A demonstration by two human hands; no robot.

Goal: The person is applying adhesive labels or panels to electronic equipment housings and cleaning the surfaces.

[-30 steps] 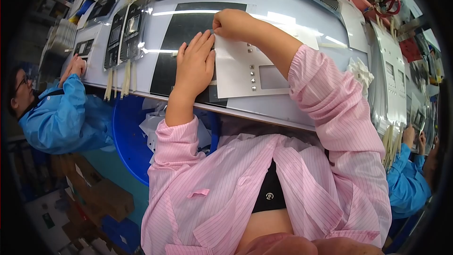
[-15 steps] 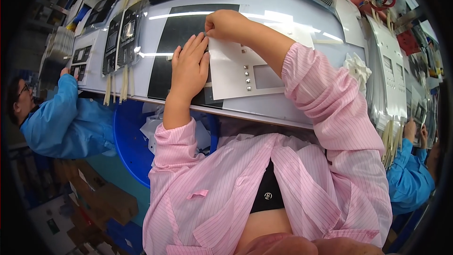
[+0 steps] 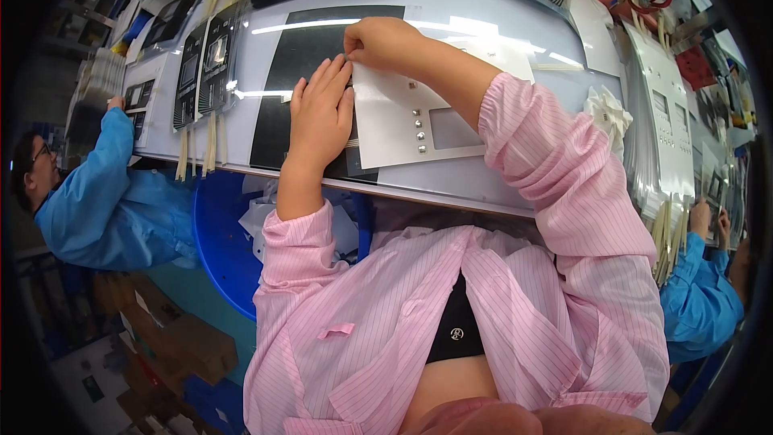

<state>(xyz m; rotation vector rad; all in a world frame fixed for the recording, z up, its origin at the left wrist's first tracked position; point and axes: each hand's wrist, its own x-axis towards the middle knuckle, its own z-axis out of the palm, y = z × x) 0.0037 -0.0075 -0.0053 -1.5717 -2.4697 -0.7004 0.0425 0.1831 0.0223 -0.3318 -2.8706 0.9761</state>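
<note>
Two hands on the table beyond the blue bin [image 3: 221, 270], and they've barely shifted since half a second ago! The livelier change is left of the bin: the co-worker's hand [image 3: 117, 102] shows alone now, where two were together a second back. White sheet [image 3: 386, 125] next, lying flat beyond the bin and to its right, left edge overlapping the black sheet [image 3: 298, 56]. That edge runs away from the bin side, the row of silver buttons [image 3: 419, 135] roughly along it; its long axis I can't call, with a forearm across it. The black sheet's long axis runs away from the bin, far end leaning right. Left hand [image 3: 322, 117], just past the bin: flat, fingers straight and close together, pointing away from it. Right hand [image 3: 385, 42], farther beyond: fingers curled at the white sheet's edge, and what they pinch, I can't tell.
</note>
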